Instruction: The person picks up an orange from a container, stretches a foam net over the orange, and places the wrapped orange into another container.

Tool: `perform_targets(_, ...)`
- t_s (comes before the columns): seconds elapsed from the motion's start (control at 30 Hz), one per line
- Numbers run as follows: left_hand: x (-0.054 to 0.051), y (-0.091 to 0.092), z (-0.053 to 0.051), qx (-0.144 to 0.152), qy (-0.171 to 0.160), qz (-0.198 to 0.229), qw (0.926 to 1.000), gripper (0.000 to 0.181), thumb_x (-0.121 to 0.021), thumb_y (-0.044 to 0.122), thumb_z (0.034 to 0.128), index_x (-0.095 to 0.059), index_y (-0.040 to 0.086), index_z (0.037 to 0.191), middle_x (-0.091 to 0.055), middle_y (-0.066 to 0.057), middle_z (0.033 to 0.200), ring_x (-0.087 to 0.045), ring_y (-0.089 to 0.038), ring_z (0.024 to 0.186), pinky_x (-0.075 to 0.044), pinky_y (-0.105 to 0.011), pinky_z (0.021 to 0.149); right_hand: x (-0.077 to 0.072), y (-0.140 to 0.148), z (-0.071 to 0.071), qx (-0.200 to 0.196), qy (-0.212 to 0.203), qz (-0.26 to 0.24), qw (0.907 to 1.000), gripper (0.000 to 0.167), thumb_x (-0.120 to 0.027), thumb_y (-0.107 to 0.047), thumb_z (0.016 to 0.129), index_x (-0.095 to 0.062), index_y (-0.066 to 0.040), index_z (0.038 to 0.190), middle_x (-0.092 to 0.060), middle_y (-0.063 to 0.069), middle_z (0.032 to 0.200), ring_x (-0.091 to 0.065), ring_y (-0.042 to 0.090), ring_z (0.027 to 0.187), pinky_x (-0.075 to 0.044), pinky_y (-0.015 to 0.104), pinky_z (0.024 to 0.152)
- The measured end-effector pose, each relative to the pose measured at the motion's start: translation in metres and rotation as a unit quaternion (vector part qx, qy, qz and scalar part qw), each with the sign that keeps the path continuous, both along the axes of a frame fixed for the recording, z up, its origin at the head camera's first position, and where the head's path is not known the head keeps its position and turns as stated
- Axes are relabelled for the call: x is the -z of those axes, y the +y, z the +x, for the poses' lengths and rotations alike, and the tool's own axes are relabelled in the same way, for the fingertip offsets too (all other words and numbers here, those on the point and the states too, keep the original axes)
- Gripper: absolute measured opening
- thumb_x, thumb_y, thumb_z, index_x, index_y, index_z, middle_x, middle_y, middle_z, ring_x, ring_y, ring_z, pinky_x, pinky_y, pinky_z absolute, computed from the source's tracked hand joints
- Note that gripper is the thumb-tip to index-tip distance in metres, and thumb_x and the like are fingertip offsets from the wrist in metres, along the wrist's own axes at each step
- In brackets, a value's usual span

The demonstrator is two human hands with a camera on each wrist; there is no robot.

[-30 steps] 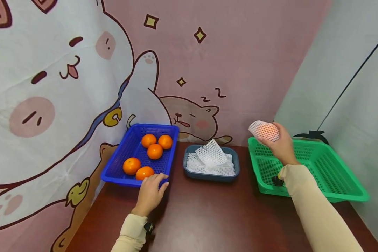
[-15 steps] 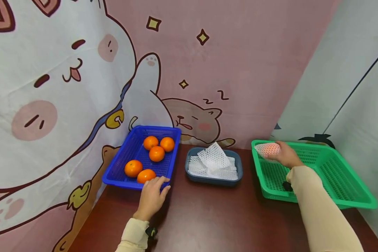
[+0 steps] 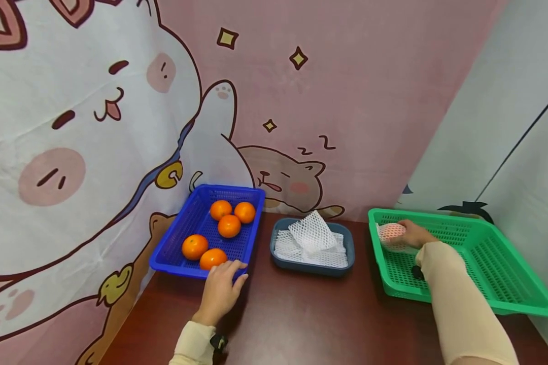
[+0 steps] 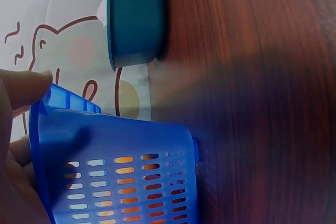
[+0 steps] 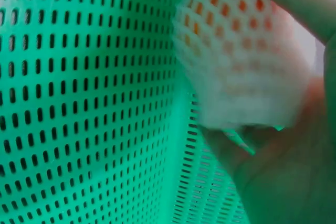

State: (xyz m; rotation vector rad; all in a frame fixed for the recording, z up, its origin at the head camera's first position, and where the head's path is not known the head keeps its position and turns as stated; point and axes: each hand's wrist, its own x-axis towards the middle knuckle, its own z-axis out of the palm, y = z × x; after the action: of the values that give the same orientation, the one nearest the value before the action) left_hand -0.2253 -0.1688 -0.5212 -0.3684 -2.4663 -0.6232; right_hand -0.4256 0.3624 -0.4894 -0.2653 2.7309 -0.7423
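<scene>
At the back left end of the green basket (image 3: 466, 299), my right hand (image 3: 417, 235) holds an orange in a white foam net sleeve (image 3: 392, 234), low inside the walls. The right wrist view shows thumb and fingers around the netted orange (image 5: 236, 40), slightly blurred, beside the perforated wall. My left hand (image 3: 221, 289) rests on the front right corner of the blue basket (image 3: 175, 268), fingers relaxed over the rim. Several bare oranges (image 3: 229, 226) lie in that basket; one orange (image 3: 213, 258) is just beyond my left fingers. In the left wrist view a digit touches the blue rim (image 4: 44, 129).
Between the baskets stands a small dark blue-grey tray (image 3: 311, 269) with flat white foam nets (image 3: 312, 235). All stand on a dark red-brown wooden table (image 3: 310, 319). A cartoon-printed cloth (image 3: 370, 101) hangs close behind.
My right hand has lowered the netted orange from above the green basket's rim down into the basket. The left hand stays on the blue rim. The head view has shifted slightly.
</scene>
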Motion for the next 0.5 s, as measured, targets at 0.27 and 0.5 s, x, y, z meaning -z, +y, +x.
perform_targets(0.27, 0.0, 0.002, 0.0, 0.005, 0.002, 0.003, 1.0, 0.019, -0.075, 0.018, 0.085, -0.069, 0.016, 0.102, -0.068, -0.001, 0.097, -0.064, -0.024, 0.089, -0.042, -0.039, 0.072, 0.003, 0.003, 0.013, -0.017, -0.016, 0.042, 0.9988, 0.102, -0.066, -0.052, 0.086, -0.02, 0.021, 0.142, -0.024, 0.047, 0.139, -0.031, 0.063, 0.122, -0.036, 0.068, 0.091)
perform_targets(0.5, 0.001, 0.0, 0.0, 0.0, 0.0, -0.003, 1.0, 0.019, -0.076, 0.017, 0.0841, -0.069, 0.016, 0.102, -0.069, -0.001, 0.097, -0.065, -0.024, 0.089, -0.042, -0.039, 0.072, 0.001, 0.008, 0.013, -0.009, -0.015, 0.032, 0.9993, 0.101, -0.06, -0.052, 0.091, -0.01, 0.018, 0.145, -0.018, 0.046, 0.142, -0.029, 0.063, 0.123, -0.035, 0.068, 0.092)
